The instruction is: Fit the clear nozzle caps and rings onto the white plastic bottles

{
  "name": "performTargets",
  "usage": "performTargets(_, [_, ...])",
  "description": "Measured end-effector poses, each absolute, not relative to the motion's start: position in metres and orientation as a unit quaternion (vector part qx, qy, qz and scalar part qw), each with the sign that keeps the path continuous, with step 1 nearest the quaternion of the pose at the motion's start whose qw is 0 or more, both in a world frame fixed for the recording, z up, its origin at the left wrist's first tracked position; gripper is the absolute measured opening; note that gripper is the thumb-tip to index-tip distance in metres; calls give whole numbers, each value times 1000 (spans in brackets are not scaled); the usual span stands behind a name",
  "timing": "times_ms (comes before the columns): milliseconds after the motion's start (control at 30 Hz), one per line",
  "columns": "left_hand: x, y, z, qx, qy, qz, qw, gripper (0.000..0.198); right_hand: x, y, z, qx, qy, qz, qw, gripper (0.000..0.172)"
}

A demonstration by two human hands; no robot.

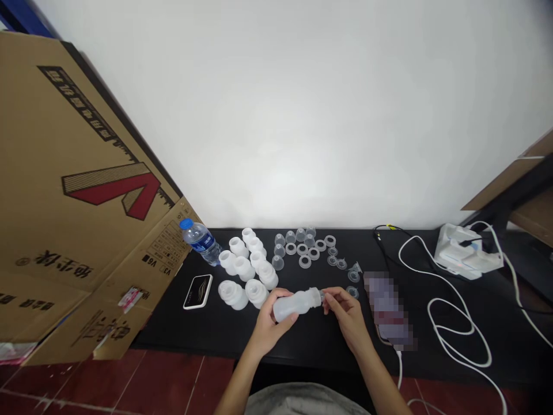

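My left hand [270, 323] is wrapped round a frosted white plastic bottle [297, 304], held on its side just above the black table [207, 328]. My right hand [345, 314] is closed in a pinch at the bottle's neck, on a small clear part I cannot make out. Behind my left hand stands a cluster of several more white bottles [246, 268]. Further back lie several small clear caps and rings [305, 246].
A white-edged phone [198, 291] lies left of the bottles. A water bottle with a blue cap [199, 240] lies against a big cardboard box [82, 202] at the left. A blurred-out object [389, 311], white cables [449, 311] and a white charger unit [464, 251] lie at the right.
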State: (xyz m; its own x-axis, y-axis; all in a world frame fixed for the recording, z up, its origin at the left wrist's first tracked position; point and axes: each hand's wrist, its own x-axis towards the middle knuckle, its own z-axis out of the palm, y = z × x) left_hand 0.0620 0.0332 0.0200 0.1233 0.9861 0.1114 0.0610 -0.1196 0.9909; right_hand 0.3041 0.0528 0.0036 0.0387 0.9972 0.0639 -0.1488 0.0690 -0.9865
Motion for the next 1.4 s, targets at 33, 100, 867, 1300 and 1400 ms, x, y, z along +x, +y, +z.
performTargets(33, [62, 33, 20, 568, 460, 479, 486, 40, 304, 52, 5, -451, -473, 511, 559, 34])
performTargets(100, [64, 33, 18, 550, 472, 479, 495, 43, 305, 51, 8, -447, -477, 513, 557, 32])
performTargets(867, [70, 34, 8, 470, 528, 493, 507, 52, 310, 47, 19, -409, -529, 514, 537, 23])
performTargets(1300, [69, 34, 11, 474, 523, 500, 501, 50, 309, 48, 12, -444, -513, 517, 522, 32])
performTargets(1400, [69, 34, 9, 474, 521, 502, 502, 47, 309, 47, 10, -449, -508, 512, 528, 30])
